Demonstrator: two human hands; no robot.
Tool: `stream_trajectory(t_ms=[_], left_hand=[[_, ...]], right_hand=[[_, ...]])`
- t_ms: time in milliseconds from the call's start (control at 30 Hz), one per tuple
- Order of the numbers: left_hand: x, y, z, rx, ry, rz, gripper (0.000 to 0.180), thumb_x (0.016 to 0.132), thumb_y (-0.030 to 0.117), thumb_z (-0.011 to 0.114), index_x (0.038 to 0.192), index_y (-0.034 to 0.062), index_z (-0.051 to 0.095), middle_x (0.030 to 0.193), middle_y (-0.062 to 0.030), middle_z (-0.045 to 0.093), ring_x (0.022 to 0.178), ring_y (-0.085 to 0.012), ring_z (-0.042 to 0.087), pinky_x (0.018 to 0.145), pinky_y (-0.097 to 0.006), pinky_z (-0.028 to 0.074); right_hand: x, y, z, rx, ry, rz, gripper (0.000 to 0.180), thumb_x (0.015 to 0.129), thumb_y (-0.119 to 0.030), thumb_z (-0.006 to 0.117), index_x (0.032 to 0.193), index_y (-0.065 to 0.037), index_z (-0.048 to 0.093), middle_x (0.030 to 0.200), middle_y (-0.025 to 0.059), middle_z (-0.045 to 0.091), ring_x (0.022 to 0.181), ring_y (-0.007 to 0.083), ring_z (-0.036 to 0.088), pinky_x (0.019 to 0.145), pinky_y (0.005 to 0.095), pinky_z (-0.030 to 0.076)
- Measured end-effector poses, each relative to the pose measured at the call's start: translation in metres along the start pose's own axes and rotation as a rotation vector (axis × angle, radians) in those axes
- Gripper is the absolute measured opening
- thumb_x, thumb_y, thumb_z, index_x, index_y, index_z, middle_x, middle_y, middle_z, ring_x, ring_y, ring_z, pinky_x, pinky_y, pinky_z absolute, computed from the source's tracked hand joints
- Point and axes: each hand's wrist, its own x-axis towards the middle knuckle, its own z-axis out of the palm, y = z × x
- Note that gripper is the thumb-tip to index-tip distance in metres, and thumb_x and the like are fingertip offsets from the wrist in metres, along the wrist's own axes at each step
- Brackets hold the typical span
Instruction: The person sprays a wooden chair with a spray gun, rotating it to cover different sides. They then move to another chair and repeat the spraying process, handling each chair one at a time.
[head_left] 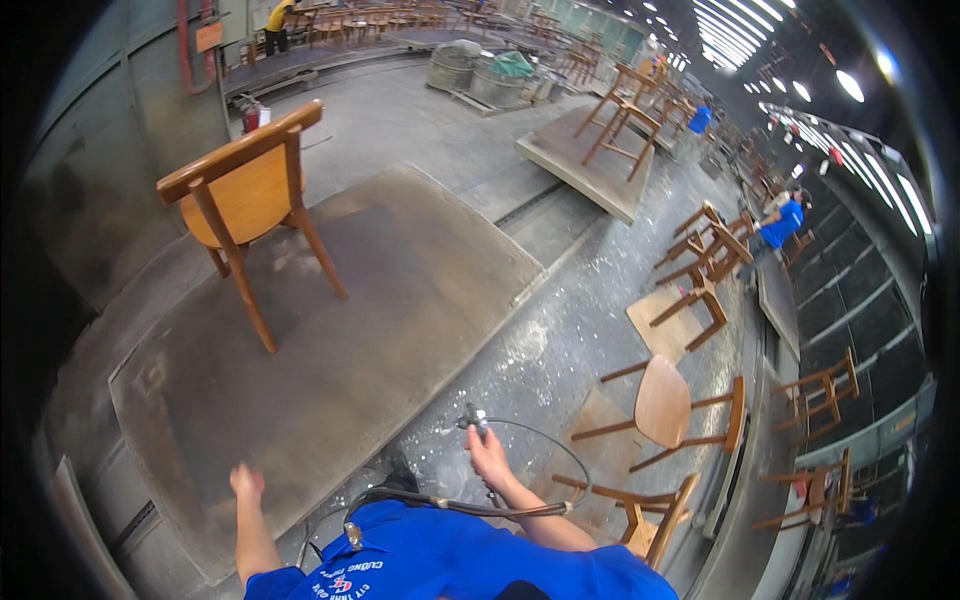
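My right hand (488, 455) is closed round a spray gun (477, 418), its metal head pointing up and away from me. A thin dark hose (568, 447) loops from the gun to the right and back under my forearm. My left hand (247, 480) hangs over the near left part of a low, stained platform (400, 290). Its fingers look loosely curled, slightly blurred, with nothing visible in them. Toward the platform's far left stands a brown wooden chair (248, 195) with a curved top rail and a lighter seat, apart from both hands.
Wooden chairs, one with a round pale seat (662, 400), stand along the right. Another platform (590, 150) bears chairs farther off. Drums (497, 82) stand at the back. A person in blue (780, 225) is at the right, one in yellow (280, 20) far left.
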Motion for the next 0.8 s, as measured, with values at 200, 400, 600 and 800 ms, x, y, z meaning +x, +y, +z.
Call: stream_trajectory(t_ms=[200,400,600,800], left_hand=[[-0.092,0.256,0.267,-0.193,-0.569,0.506,0.059,0.098,0.053,0.058,0.133,0.0058,0.058,0.116,-0.0101,0.068,0.102,-0.0191,0.066,0.086,-0.033,0.052],[-0.112,0.432,0.405,-0.620,-0.765,0.508,0.100,0.092,0.063,0.059,0.157,-0.0004,0.017,0.161,-0.0294,0.013,0.151,-0.0384,0.015,0.121,-0.050,0.020],[-0.096,0.510,0.479,-1.164,-0.674,0.502,0.082,0.082,0.037,0.083,0.143,0.0038,0.039,0.144,-0.0116,0.043,0.132,-0.0280,0.043,0.116,-0.054,0.030],[-0.098,0.500,0.380,-1.070,-0.658,0.431,0.068,0.087,0.032,0.074,0.141,0.0113,0.038,0.143,-0.0137,0.044,0.131,-0.0326,0.045,0.114,-0.057,0.032]], right_hand=[[-0.011,-0.103,-0.026,-0.399,0.132,-0.340,0.040,0.098,-0.034,0.060,0.127,-0.007,0.058,0.085,0.0202,0.069,0.078,0.0352,0.068,0.070,0.0433,0.052],[-0.045,-0.137,-0.029,-0.565,0.173,-0.365,0.041,0.095,-0.029,0.064,0.129,-0.006,0.060,0.092,0.0231,0.071,0.083,0.0392,0.070,0.074,0.0459,0.052],[-0.020,-0.119,-0.031,-0.063,0.208,-0.265,0.034,0.104,-0.035,0.053,0.096,-0.003,0.062,0.063,0.0010,0.058,0.046,0.0116,0.049,0.044,0.0298,0.038],[-0.012,-0.153,-0.059,0.180,0.127,-0.146,0.043,0.106,-0.045,0.042,0.104,-0.004,0.053,0.091,0.0074,0.066,0.045,0.0074,0.047,0.036,0.0235,0.036]])
